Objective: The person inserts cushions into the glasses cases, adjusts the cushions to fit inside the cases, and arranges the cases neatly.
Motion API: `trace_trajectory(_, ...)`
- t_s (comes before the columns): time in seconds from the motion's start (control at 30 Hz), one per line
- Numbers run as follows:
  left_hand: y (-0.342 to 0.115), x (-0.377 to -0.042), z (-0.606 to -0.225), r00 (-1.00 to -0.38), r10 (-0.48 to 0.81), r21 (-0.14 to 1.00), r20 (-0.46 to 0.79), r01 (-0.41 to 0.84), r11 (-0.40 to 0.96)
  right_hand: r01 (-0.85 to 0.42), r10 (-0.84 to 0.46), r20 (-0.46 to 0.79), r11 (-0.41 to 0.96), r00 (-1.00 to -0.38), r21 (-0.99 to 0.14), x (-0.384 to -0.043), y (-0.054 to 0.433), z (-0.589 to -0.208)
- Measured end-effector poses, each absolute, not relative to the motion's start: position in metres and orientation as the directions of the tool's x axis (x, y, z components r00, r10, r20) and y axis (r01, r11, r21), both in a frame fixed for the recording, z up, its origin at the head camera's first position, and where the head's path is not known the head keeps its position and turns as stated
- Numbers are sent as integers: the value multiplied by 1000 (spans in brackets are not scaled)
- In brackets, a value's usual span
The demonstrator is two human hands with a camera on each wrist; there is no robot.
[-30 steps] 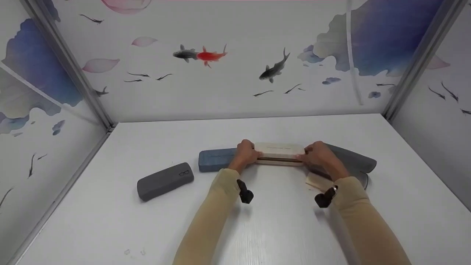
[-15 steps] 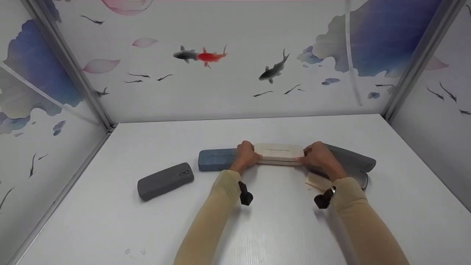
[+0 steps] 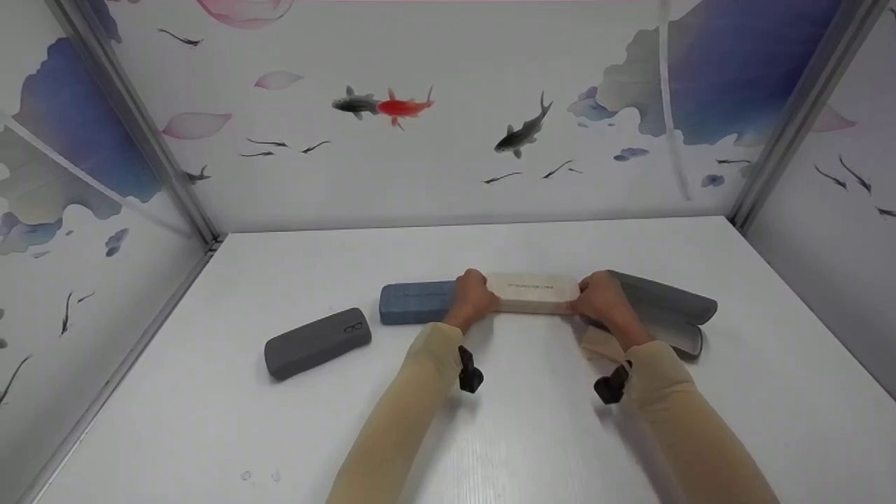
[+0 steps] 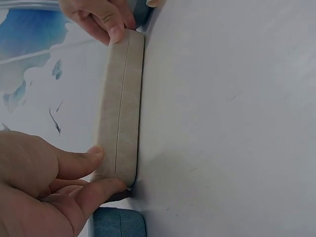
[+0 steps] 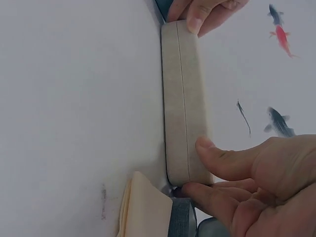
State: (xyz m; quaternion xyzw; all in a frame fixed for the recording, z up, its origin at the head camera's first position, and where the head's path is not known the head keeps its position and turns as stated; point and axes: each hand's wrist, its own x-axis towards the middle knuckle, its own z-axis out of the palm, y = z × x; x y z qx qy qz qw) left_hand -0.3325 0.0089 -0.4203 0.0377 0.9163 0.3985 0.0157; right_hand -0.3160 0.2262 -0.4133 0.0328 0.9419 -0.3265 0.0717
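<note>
A beige glasses case (image 3: 533,294) lies on the white table, its lid down; only a thin seam (image 4: 120,106) runs along its front in the left wrist view. At its left end my left hand (image 3: 473,299) grips it, thumb on the lid edge and a finger low at the corner. The opposite end is held the same way by my right hand (image 3: 603,301). Just left of the beige case, partly hidden by my left hand, sits a blue glasses case (image 3: 416,303).
To the right, partly behind my right hand, lies an open grey glasses case (image 3: 665,297) with a folded beige cloth (image 5: 147,205) by it. A closed grey glasses case (image 3: 318,344) stands at the left. The back wall (image 3: 420,182) rises behind the table.
The beige case's lid has come down: the dark gap along its front has narrowed to a thin seam. Both hands have stayed at its ends.
</note>
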Motion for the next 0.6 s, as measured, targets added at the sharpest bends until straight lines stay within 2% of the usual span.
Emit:
trace_trajectory(0.13,11,-332,-415,-997,72,756,26,66,652,124,39,-147,767,-988,-629,-311,224,-408)
trace_trajectory(0.43,7,-323,-393,-999,24,849,32,40,528,88,32,-89,646,-996,-758,-285,231,-385)
trace_trajectory(0.6,7,-312,-388,-997,56,887,58,77,455,52,44,-31,649,-999,-759,-271,242,-382)
